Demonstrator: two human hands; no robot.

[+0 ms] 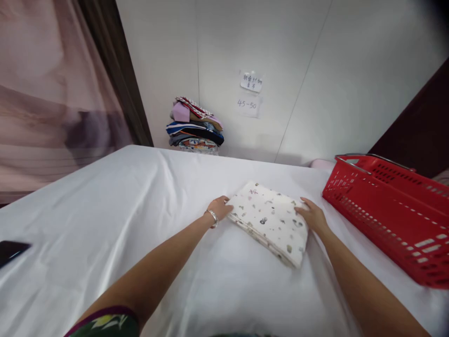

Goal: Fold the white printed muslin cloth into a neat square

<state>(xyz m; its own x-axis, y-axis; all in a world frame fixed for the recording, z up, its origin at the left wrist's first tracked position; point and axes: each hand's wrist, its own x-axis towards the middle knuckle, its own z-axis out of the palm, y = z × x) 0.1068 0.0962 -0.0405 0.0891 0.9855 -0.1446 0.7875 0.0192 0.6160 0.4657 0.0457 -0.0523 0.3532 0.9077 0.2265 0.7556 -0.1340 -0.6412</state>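
Observation:
A folded white cloth [266,215] with small scattered prints lies in front of me, turned at an angle, its layered folded edge facing me. My left hand [219,209] grips its left corner, thumb on top and the other fingers partly hidden; a silver bracelet circles that wrist. At the opposite side, my right hand [312,216] has the cloth's right edge between thumb and fingers. Whether the cloth rests fully on the white sheet [140,224] or is slightly lifted, I cannot tell.
On the right stands a red perforated basket [386,210] with metal handles. Several folded fabrics form a stack [196,126] by the wall beyond the far edge. A dark phone-like object [12,252] lies at the left. Handwritten paper notes [249,105] hang on the wall, and pink curtains [52,84] at the left.

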